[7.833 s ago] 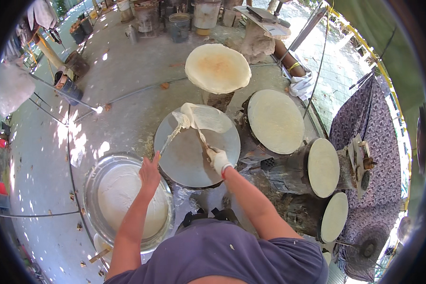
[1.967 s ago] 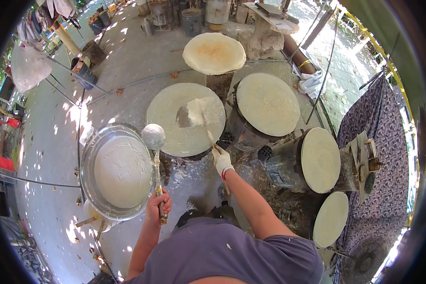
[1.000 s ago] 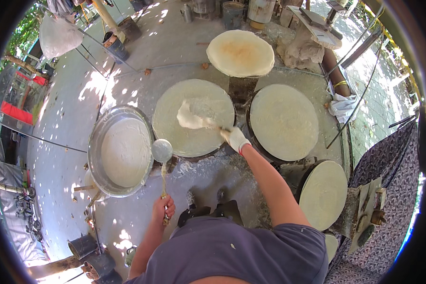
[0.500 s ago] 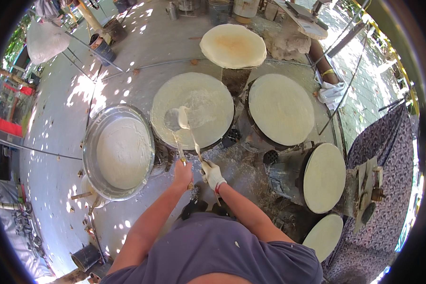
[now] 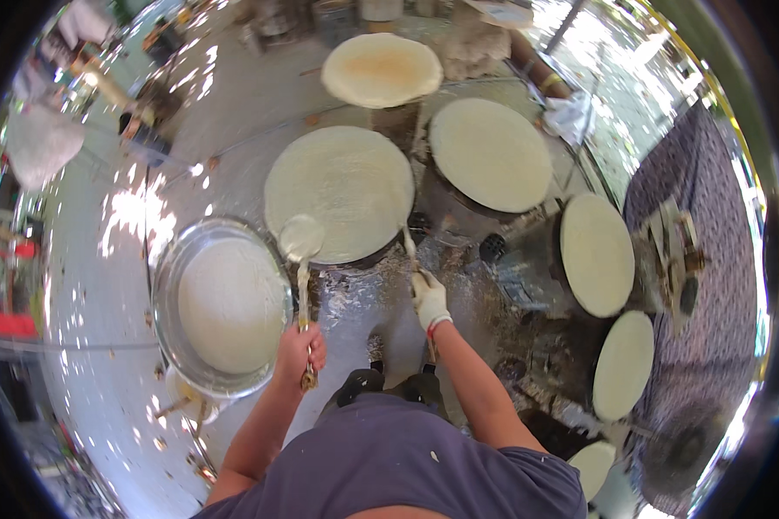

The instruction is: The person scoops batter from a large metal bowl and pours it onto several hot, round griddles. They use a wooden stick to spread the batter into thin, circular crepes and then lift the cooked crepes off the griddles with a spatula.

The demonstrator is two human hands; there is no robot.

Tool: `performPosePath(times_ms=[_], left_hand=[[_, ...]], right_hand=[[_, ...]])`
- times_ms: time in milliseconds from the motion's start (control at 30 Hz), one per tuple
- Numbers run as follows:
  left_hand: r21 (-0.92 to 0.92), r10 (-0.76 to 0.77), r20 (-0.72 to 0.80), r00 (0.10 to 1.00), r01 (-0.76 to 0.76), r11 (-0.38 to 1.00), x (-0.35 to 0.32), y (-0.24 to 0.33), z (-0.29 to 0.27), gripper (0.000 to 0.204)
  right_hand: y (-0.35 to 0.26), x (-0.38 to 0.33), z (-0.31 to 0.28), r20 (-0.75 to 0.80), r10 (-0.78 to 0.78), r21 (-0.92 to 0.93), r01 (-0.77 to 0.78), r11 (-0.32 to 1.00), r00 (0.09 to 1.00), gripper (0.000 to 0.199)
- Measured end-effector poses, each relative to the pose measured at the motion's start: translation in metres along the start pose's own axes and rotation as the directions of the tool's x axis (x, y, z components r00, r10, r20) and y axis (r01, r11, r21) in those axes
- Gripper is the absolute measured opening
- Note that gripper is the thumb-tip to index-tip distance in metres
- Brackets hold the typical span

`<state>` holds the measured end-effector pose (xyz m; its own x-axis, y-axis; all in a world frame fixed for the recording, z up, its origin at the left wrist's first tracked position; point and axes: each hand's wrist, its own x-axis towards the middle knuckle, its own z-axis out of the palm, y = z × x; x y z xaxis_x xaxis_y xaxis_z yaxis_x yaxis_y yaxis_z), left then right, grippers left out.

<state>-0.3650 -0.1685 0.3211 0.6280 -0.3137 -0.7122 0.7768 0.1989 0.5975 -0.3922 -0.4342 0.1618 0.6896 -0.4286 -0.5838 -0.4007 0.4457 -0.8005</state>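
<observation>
A single view, from a fisheye camera worn on the person's head, looks steeply down over the chest and forearms at the ground and the cooking set-up in front. The purple shirt (image 5: 389, 467) fills the lower edge, and both forearms rise from it toward the middle. The nearest round griddle (image 5: 339, 192) sits close, just above centre; the wide metal basin of batter (image 5: 221, 304) lies at lower left. Further griddles curve away along the right rim, where straight lines bend strongly. The far ground and clutter crowd the top edge. A dark circular border rings the whole picture. No second view shares the scene.
</observation>
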Motion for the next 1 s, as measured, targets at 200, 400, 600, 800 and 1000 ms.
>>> performPosePath(times_ms=[200,400,600,800,1000], left_hand=[[0.372,-0.062,0.032,0.998,0.045,0.927,-0.027,-0.047,0.033,0.007],[0.659,-0.245,0.332,0.911,-0.038,0.751,-0.042,-0.121,0.121,0.005],[0.775,-0.539,0.481,0.691,-0.047,0.631,-0.11,-0.231,0.212,0.006],[0.87,-0.766,0.419,0.488,0.024,0.492,-0.196,-0.339,0.262,0.005],[0.929,-0.835,0.34,0.432,-0.014,0.371,-0.25,-0.396,0.286,0.005]], right_hand=[[0.041,-0.102,-0.135,-0.412,-0.09,0.186,0.18,0.966,0.907,0.036],[0.101,-0.264,-0.265,-0.853,-0.027,0.077,0.178,0.981,0.521,0.045],[0.235,-0.447,-0.399,-0.939,0.227,0.122,0.366,0.923,-0.258,0.03],[0.313,-0.613,-0.511,-0.747,0.503,0.283,0.476,0.833,-0.435,0.041],[0.343,-0.602,-0.572,-0.743,0.558,0.52,0.206,0.829,-0.37,0.039]])
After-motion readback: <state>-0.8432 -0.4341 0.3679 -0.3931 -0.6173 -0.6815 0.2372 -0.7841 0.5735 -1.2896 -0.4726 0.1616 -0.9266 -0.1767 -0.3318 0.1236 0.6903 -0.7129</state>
